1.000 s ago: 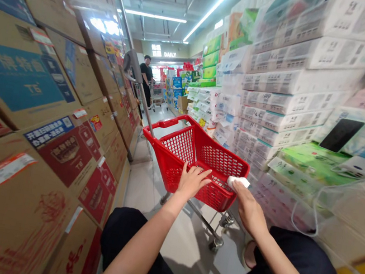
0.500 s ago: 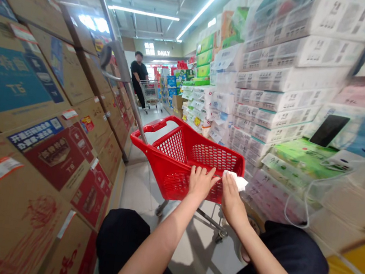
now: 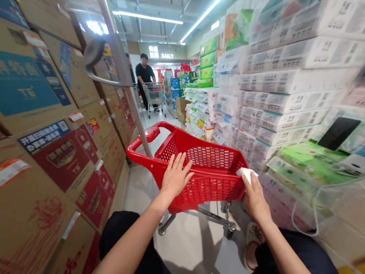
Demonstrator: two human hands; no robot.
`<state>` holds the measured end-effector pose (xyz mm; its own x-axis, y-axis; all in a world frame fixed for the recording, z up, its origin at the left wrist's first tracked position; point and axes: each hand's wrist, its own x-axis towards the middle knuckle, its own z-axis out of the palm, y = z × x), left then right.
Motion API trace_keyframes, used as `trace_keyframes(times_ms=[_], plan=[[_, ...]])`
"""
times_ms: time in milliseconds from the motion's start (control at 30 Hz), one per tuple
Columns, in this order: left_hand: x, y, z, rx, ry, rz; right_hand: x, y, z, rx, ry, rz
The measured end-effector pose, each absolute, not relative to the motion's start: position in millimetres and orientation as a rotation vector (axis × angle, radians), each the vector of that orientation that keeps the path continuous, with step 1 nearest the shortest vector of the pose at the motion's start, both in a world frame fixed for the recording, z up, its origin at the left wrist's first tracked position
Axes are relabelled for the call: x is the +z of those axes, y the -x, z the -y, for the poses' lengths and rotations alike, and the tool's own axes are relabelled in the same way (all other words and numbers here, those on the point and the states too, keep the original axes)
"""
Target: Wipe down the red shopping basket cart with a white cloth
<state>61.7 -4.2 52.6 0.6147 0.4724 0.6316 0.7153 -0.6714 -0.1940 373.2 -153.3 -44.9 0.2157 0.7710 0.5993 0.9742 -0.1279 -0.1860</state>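
Observation:
A red plastic shopping cart (image 3: 209, 189) with perforated walls stands sideways in front of me on metal legs with casters. My left hand (image 3: 175, 176) lies on its near side by the rim, fingers spread and holding nothing. At the cart's right corner, my right hand (image 3: 256, 196) presses a white wipe (image 3: 246, 172) against the rim, the fingers closed over it. Part of the wipe sticks out beyond the fingertips; whether it is paper or cloth I cannot tell.
Stacked cartons (image 3: 33, 78) wall the left side, with a metal pole (image 3: 129, 101) before them. Tissue packs (image 3: 279, 87) are piled on the right, and a phone (image 3: 339, 133) leans there with a white cable. Farther back, a person (image 3: 145, 76) stands at a metal cart (image 3: 154, 93).
My hands have moved apart: the left along the rim to the left, the right with the wipe to the right corner. The cart has turned slightly. The person behind appears nearer.

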Motion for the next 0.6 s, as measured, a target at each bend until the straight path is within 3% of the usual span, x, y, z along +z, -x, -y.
trace_keyframes(times_ms=[200,467,600], plan=[[50.8,-80.2,14.6,-0.779,2.499,0.905,-26.3,-360.7,125.8,-0.53,1.963,1.586],[50.2,-95.5,22.8,-0.765,2.544,0.872,20.6,-243.9,90.6,-0.514,1.709,1.813],[48.8,-92.4,24.2,-0.709,2.551,0.83,18.1,-253.5,95.3,-0.503,1.71,1.893]])
